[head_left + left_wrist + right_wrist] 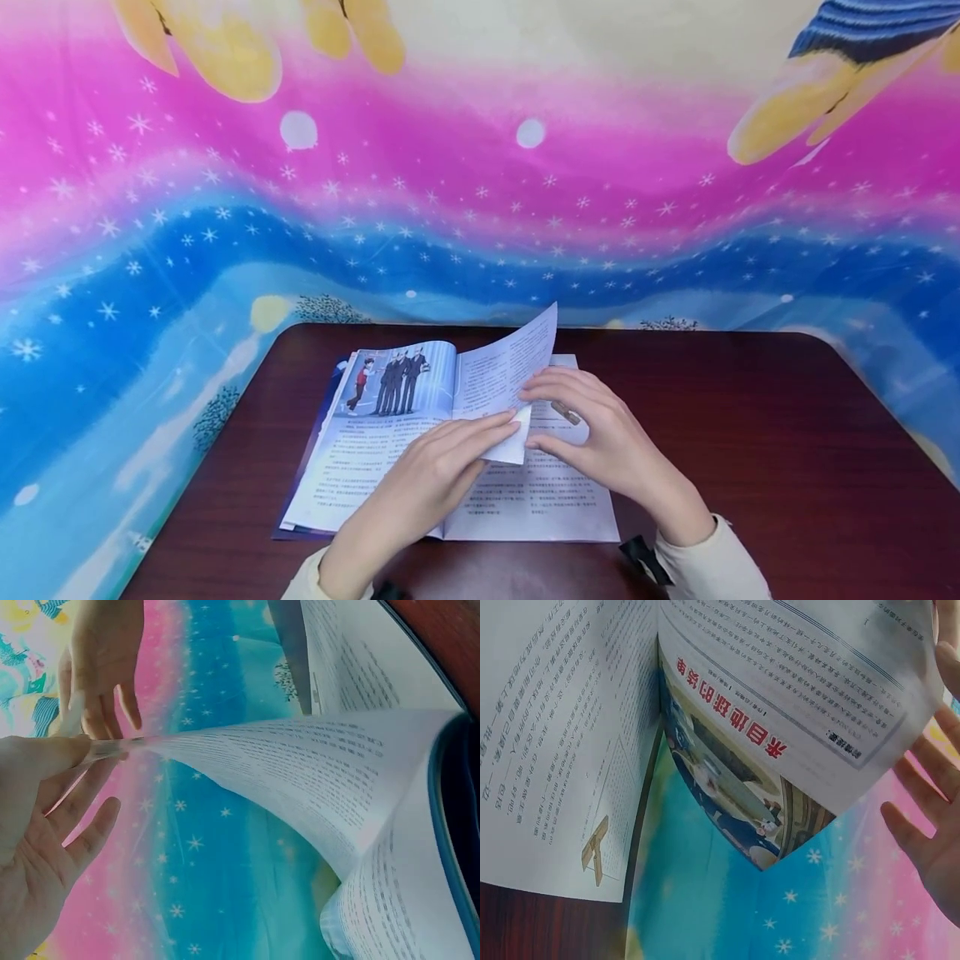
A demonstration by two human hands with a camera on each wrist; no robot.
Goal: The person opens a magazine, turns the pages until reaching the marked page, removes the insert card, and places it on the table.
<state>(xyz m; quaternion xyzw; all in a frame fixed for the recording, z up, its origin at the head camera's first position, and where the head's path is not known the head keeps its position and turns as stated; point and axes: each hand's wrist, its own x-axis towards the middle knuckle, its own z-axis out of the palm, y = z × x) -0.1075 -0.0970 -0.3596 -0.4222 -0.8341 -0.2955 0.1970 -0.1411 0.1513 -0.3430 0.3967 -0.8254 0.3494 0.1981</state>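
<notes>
An open magazine (532,500) lies on the table, with one leaf (502,375) of its right side lifted and curving upward. My left hand (442,467) pinches the lower outer part of that leaf between thumb and fingers, as the left wrist view shows. My right hand (600,425) is over the right page, fingers bent loosely and thumb apart. Its fingertips are at the leaf's outer edge; whether they touch it I cannot tell. In the right wrist view, red heading characters (727,709) and a colour picture (727,787) show on the leaf's other side.
The dark brown table (750,442) stretches right and left of the magazine. Behind it hangs a pink and blue cloth (450,183) with snowflakes. The left page carries a picture of figures in suits (401,379). A small brown illustration (595,851) is printed on the right page.
</notes>
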